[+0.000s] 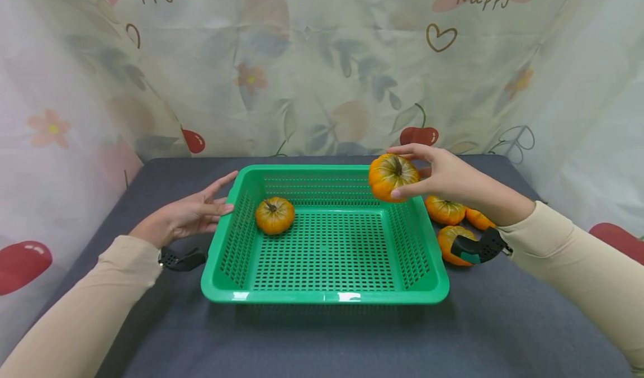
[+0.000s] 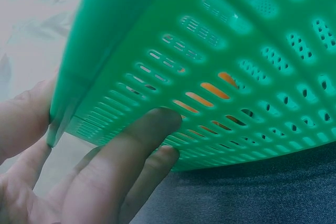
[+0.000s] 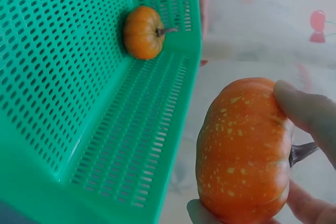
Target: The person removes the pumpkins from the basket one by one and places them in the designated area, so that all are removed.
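Note:
A green plastic basket (image 1: 324, 297) with slotted walls sits on the dark cloth. My left hand (image 1: 193, 213) holds its left rim, thumb over the edge and other fingertips (image 2: 163, 121) against the outer wall in the left wrist view. My right hand (image 1: 435, 171) grips an orange pumpkin (image 1: 392, 178) with a dark stem, raised over the basket's far right corner. The right wrist view shows this pumpkin (image 3: 244, 150) between thumb and fingers, beside the rim. Another small pumpkin (image 1: 274, 216) lies inside the basket, near its left wall.
To the basket's right, several more pumpkins (image 1: 445, 210) lie on the table (image 1: 327, 344), partly hidden by the right hand and wrist strap. A patterned curtain (image 1: 312, 87) hangs behind the table's far edge and along both sides.

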`<control>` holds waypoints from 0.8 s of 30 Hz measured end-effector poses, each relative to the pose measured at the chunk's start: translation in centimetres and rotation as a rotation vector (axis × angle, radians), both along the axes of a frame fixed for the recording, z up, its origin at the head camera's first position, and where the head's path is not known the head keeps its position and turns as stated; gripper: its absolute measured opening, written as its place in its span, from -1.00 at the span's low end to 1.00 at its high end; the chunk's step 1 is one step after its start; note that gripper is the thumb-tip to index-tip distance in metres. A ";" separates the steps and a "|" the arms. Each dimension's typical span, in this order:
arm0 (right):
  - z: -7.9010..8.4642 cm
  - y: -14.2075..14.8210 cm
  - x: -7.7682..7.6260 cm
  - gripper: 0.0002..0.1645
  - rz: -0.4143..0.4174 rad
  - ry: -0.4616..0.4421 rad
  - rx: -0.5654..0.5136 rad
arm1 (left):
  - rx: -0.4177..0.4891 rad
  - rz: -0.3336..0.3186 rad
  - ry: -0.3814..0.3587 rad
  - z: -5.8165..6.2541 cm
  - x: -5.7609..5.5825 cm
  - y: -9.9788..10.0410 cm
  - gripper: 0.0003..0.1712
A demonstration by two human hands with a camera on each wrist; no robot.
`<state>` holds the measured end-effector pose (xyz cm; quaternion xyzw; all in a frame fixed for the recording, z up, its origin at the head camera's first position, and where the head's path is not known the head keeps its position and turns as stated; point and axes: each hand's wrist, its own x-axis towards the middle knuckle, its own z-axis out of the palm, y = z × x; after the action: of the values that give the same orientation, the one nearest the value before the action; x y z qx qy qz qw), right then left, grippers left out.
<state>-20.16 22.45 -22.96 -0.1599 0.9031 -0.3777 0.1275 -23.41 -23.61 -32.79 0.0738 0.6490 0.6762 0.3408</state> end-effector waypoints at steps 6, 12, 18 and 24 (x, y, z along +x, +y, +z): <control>0.2 1.9 1.2 -0.05 -0.081 -0.010 0.045 | 0.008 -0.002 -0.007 0.0 0.0 0.0 0.02; -0.1 4.0 2.0 -0.03 -0.153 -0.010 0.031 | 0.009 0.006 -0.013 0.0 0.0 0.0 0.02; -0.8 6.1 2.8 -0.05 -0.199 0.005 -0.019 | 0.004 0.013 -0.014 0.0 0.0 0.1 0.03; -1.6 8.0 3.4 -0.06 -0.232 0.007 -0.038 | 0.004 0.017 -0.013 0.0 0.0 0.1 0.03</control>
<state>-16.81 30.41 -24.58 -0.0580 0.9086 -0.4063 0.0770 -23.39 -23.52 -32.79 0.0648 0.6460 0.6808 0.3392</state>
